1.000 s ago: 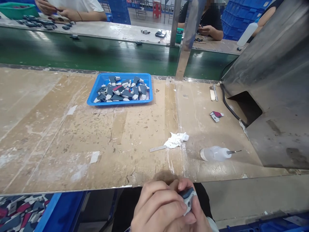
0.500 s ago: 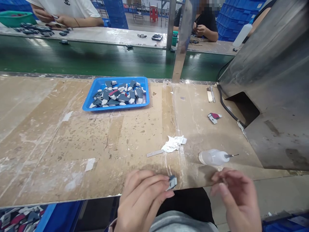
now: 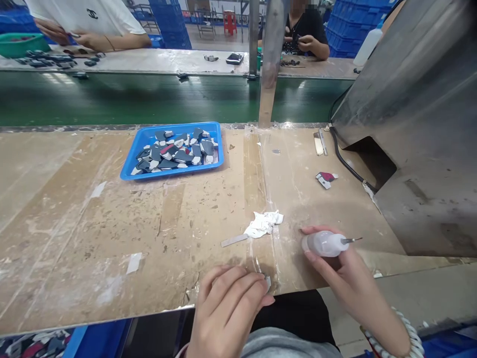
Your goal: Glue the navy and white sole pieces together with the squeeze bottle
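One translucent plastic bottle (image 3: 323, 243) is gripped by right hand (image 3: 346, 271), small grey piece (image 3: 268, 283) by left hand (image 3: 231, 304). Thin metal needle (image 3: 352, 240) is best kept clear.

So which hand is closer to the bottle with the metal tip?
Right. The right hand is around the bottle; the left hand is to its left, at the near edge of the table.

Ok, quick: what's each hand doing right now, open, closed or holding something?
Left hand: closed, holding a small piece, mostly hidden.
Right hand: closed around the bottle, thumb on the near side.
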The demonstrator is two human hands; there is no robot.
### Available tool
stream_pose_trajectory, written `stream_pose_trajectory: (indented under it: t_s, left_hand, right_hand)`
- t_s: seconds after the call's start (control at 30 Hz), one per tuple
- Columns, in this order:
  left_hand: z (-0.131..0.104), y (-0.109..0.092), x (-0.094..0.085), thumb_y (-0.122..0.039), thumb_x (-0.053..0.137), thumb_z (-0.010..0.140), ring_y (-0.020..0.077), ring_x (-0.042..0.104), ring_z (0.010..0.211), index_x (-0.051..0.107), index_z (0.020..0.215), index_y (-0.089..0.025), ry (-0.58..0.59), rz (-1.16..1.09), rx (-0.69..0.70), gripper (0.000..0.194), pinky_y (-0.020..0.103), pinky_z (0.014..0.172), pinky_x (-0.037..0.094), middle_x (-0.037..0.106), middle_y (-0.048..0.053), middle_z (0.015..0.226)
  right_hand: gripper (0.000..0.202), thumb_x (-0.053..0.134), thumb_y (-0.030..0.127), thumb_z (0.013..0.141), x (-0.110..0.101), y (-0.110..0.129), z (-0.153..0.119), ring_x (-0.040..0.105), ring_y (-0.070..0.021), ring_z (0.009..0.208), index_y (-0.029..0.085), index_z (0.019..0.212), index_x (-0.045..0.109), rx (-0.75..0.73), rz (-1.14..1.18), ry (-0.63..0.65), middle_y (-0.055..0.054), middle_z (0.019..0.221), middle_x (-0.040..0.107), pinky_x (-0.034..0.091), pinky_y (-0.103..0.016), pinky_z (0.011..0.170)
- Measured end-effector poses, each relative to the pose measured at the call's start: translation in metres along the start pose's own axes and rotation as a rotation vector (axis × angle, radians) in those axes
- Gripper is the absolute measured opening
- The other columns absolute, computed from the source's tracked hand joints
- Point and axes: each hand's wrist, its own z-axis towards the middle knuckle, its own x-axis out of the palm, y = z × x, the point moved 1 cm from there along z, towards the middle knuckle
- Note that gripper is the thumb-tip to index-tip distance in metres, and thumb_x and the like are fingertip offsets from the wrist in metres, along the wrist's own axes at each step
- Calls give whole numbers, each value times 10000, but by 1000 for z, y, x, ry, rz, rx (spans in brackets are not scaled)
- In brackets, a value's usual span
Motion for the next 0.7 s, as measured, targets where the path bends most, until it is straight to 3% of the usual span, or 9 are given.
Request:
stream_pose_trajectory:
  t_s: [0.17, 0.3, 0.4, 0.47, 0.53, 0.7]
  left_hand:
    - [-8, 1, 1, -130, 683, 952, 150, 643, 896, 715, 909, -167, 11, 55, -6, 65, 369, 995, 394, 792, -10, 870]
    - [-9, 4, 0, -160, 689, 956, 149, 622, 834, 721, 897, -175, -19, 105, 9, 69, 378, 959, 387, 800, 2, 845]
    - [-8, 6, -3, -142, 701, 947, 151, 609, 795, 719, 894, -177, -2, 140, 30, 65, 375, 919, 376, 801, 7, 829]
    - [-8, 8, -5, -116, 699, 942, 154, 601, 792, 713, 894, -177, 44, 161, 82, 79, 368, 879, 364, 803, 9, 825]
    - [-8, 11, -4, -105, 692, 941, 158, 593, 777, 715, 893, -187, 55, 185, 106, 98, 361, 841, 358, 801, 3, 804]
    - [-8, 19, 4, -170, 667, 964, 149, 543, 648, 706, 774, -228, -121, 223, 141, 202, 332, 735, 359, 758, -37, 694]
  right_hand:
    - [413, 572, 416, 999, -5, 2, -14, 630, -186, 907, 354, 1331, 334, -17, 247, 28, -19, 1033, 662, 533, -310, 791]
    - [371, 590, 435, 982, -10, 10, -15, 611, -159, 930, 371, 1333, 491, -79, 151, -43, -27, 1140, 618, 554, -234, 788]
    - [337, 711, 390, 904, -11, 13, -9, 633, -126, 740, 353, 1211, 578, -93, 200, -142, 7, 964, 667, 553, -173, 637]
    - [325, 778, 378, 839, -11, 12, -5, 637, -132, 646, 327, 1123, 627, -101, 282, -191, 13, 847, 674, 540, -179, 548]
    - [288, 797, 418, 806, -10, 9, -2, 653, -158, 652, 304, 1046, 686, -84, 398, -236, -16, 867, 682, 538, -215, 521]
    - [286, 741, 551, 817, 5, 17, 0, 578, -194, 722, 277, 896, 712, -103, 633, -400, -48, 843, 586, 512, -290, 544]
